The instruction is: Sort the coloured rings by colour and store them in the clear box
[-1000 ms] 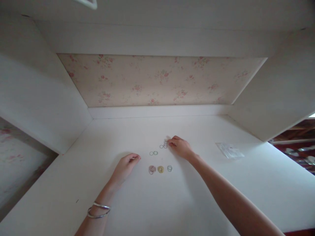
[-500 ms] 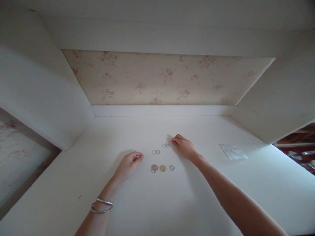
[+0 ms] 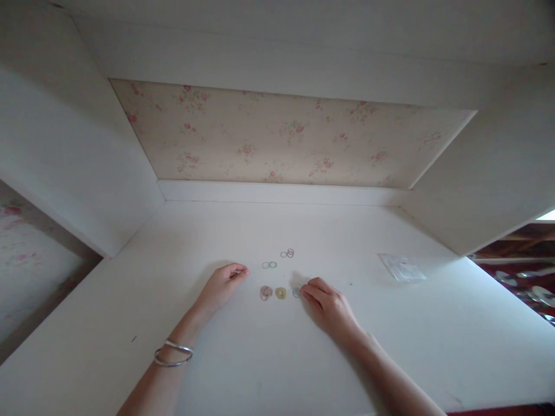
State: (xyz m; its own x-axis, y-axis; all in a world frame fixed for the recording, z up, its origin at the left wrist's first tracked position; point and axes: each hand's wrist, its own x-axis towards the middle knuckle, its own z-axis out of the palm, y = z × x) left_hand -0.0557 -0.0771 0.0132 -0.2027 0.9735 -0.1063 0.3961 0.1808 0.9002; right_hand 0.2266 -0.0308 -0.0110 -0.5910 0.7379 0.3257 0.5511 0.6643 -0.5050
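1. The right hand [image 3: 332,301] is low over the worktop [image 3: 251,231], its fingertips at a small group of pale greenish rings [image 3: 295,292] and partly covering it.
2. Its thumb and fingers are drawn close together in a pinch; I cannot tell whether a ring is between them.
3. The left hand [image 3: 223,286] rests near the rings, fingers curled in and thumb close to the forefinger; nothing shows in its grip.
4. Left of the greenish group lie a yellow ring pile [image 3: 281,293] and then a pinkish ring pile [image 3: 266,293], side by side in one row.
5. Farther back are two pale rings [image 3: 269,265] next to each other and, behind them to the right, some greyish rings [image 3: 290,253].
6. A clear plastic bag [image 3: 401,268] lies well apart, to the right.
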